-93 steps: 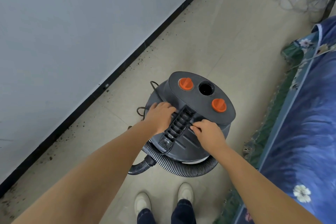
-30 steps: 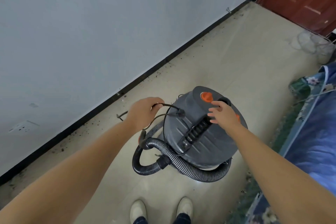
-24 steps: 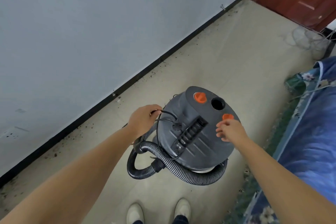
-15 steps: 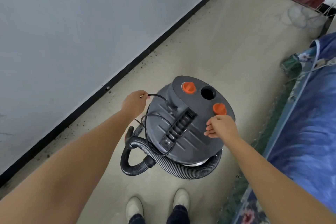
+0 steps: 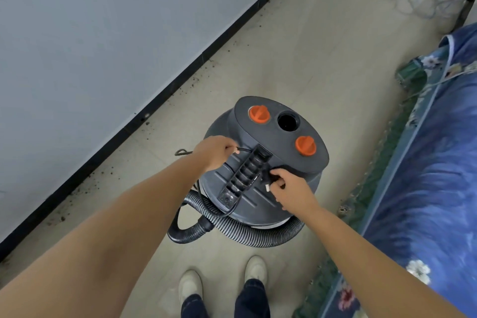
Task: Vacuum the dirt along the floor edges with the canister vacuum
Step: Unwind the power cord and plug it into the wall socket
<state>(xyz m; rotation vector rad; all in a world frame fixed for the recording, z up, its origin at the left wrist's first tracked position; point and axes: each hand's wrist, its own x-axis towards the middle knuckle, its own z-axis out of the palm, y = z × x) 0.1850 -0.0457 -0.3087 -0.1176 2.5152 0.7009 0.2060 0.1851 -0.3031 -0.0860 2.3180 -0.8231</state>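
Observation:
A dark grey canister vacuum (image 5: 281, 137) with two orange knobs stands on the floor in front of my feet. Its ribbed hose (image 5: 247, 233) coils round the base. My left hand (image 5: 214, 152) pinches the black power cord (image 5: 244, 150) beside the ribbed carry handle (image 5: 245, 175). On the other side of the handle, my right hand (image 5: 291, 190) grips the plug (image 5: 267, 183) at the cord's end, on top of the lid. Dark dirt specks (image 5: 180, 93) lie along the black skirting at the wall.
A grey wall with a black skirting board (image 5: 180, 80) runs along the left. A bed with a blue flowered cover (image 5: 438, 175) fills the right side. Tangled wire (image 5: 426, 0) lies at the far end near a red-brown door. My shoes (image 5: 222, 284) stand just behind the vacuum.
My left hand moved from beside the canister onto the lid with the cord. My right hand went from the orange knob to the handle and took hold of the plug.

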